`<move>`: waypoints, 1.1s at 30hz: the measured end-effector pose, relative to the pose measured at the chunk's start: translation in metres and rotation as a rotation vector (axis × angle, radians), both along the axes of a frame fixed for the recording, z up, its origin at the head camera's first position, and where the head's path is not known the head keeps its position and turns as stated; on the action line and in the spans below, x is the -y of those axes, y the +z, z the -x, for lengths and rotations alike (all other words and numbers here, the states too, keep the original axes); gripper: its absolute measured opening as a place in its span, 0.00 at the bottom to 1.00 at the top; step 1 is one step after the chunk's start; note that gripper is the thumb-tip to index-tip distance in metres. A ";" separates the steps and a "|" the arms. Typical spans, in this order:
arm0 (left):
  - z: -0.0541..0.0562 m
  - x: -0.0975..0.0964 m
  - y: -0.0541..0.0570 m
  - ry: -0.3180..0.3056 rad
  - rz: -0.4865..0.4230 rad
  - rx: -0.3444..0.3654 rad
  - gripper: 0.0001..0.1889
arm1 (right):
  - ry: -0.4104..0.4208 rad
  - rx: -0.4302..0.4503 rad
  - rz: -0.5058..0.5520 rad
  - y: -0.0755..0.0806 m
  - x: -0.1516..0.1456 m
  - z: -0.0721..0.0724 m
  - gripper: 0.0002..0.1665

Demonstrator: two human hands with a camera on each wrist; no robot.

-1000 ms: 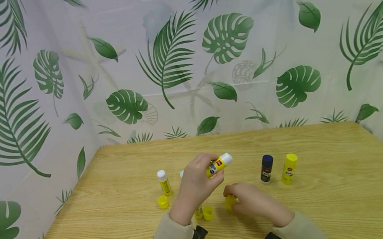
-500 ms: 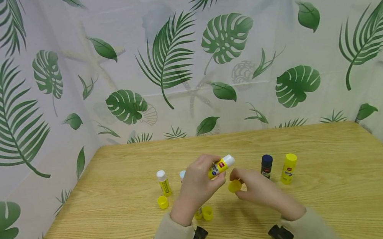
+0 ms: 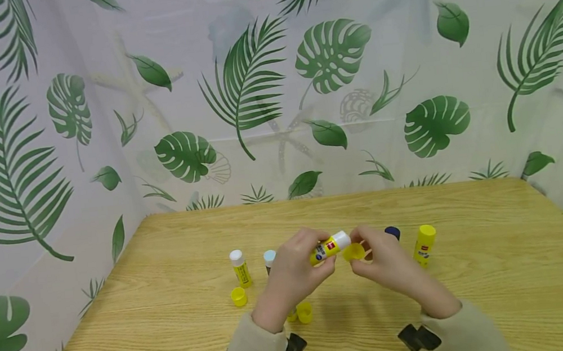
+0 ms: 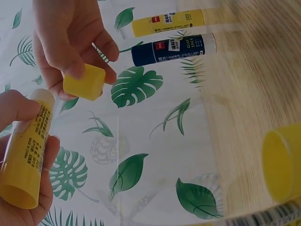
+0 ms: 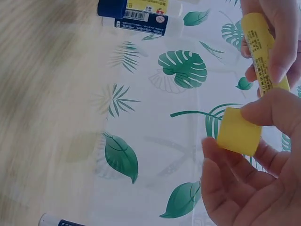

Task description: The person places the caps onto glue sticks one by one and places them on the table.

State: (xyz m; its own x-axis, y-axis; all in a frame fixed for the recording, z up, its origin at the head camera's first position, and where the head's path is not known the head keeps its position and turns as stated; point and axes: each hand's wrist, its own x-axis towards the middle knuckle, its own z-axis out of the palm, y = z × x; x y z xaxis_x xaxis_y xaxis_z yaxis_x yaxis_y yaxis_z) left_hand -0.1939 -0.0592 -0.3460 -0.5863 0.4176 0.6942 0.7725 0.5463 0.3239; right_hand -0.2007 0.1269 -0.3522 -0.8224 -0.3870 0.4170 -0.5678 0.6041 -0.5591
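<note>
My left hand [image 3: 292,267] grips a yellow glue stick [image 3: 326,248] above the table, its bare white end tilted up to the right. Facing that end, my right hand [image 3: 386,261] pinches a yellow cap [image 3: 354,252] between thumb and fingers. In the head view the cap sits right by the white tip. The left wrist view shows the cap [image 4: 84,82] a little way off from the glue stick [image 4: 28,150]. Seen from the right wrist, the thumb presses on the side of the cap [image 5: 240,132].
At left on the wooden table [image 3: 501,284] stand an uncapped glue stick [image 3: 241,270] and a loose yellow cap [image 3: 239,297]. Another cap [image 3: 305,312] lies nearer me. A blue-topped stick [image 3: 269,257] is partly hidden. Behind my right hand are a dark-blue-capped stick [image 3: 393,232] and a yellow one [image 3: 423,245].
My right hand has lifted the yellow cap from near the table, up and to the right, close to the glue stick's white end. The left hand has shifted only slightly right.
</note>
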 end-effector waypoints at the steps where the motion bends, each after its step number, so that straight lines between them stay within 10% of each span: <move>1: 0.000 0.000 0.000 -0.001 0.003 0.000 0.12 | -0.010 -0.005 0.007 0.001 0.000 0.000 0.15; 33: 0.000 -0.001 -0.002 0.010 0.059 0.001 0.13 | 0.008 -0.155 0.021 0.017 -0.012 -0.004 0.16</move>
State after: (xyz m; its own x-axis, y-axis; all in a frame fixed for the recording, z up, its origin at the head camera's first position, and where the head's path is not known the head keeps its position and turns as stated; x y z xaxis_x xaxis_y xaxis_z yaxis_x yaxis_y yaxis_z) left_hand -0.1941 -0.0578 -0.3476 -0.5915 0.4516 0.6680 0.7663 0.5725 0.2915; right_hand -0.1968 0.1393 -0.3356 -0.7442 -0.3834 0.5469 -0.6534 0.5880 -0.4768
